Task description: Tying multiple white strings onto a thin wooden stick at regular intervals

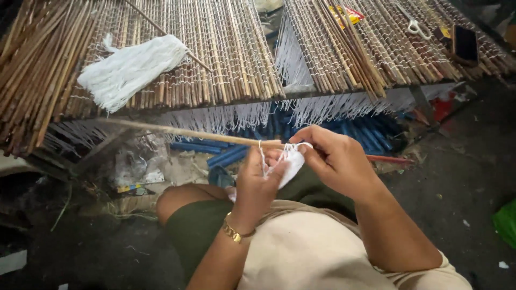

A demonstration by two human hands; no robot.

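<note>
**Tying white thread around a bamboo stick**

We hold both hands together at the centre of the frame, above our lap. Our left hand (257, 185), with a gold bracelet (235, 232) at the wrist, is clenched around a small bundle of white thread (290, 164), thumb and fingers pinching the strands upward. Our right hand (336, 161) comes in from the right, its fingers closed on a loop of the same thread just where it meets the bamboo stick (193, 133). That stick runs from the left of the frame across to our hands, with a reddish tip (389, 159) showing beyond the right hand.

To do this well, in our judgement, we should keep the thread taut between the two hands, so that the loop seats snugly against the stick and does not slip along it, and keep the stick level while the knot is drawn tight.

Across the top of the frame lie two woven bamboo mats (226, 53) on a raised surface, white fringe hanging from their near edges. A larger hank of white thread (131, 67) rests on the left mat at upper left. On the right mat are loose sticks (349, 48), scissors (416, 27) and a dark phone (465, 44). Blue tubes (226, 154) lie on the floor beneath.
</note>
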